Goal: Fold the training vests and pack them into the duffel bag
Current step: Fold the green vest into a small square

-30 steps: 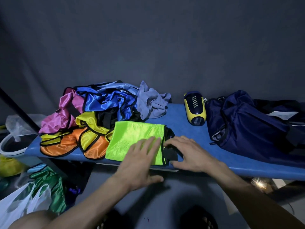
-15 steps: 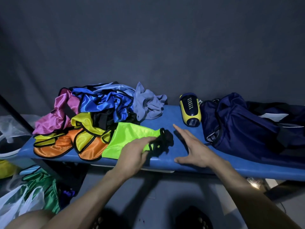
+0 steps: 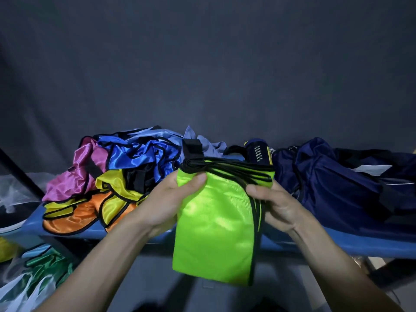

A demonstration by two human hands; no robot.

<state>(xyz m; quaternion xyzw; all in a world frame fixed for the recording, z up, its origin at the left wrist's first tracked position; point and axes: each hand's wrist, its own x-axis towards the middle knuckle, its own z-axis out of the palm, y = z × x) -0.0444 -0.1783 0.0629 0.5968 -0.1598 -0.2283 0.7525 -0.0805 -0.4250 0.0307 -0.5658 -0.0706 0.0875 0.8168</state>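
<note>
A folded neon-green vest (image 3: 213, 224) with black trim hangs in the air in front of the blue bench (image 3: 337, 242), long side down. My left hand (image 3: 173, 199) grips its upper left corner, thumb on the front. On the vest's right edge my right hand (image 3: 274, 203) holds the black-trimmed layers. A heap of loose vests (image 3: 117, 176) in pink, blue, yellow, orange and grey lies on the bench's left part. At the right end of the bench sits the navy duffel bag (image 3: 342, 188).
A yellow and navy bottle-like object (image 3: 258, 154) lies on the bench between the heap and the duffel bag. Plastic bags with green fabric (image 3: 40, 273) sit on the floor at lower left. A dark cloth wall stands behind the bench.
The green vest lay on the bench under my hands; both hands have since lifted it off, and it now hangs folded in front of me.
</note>
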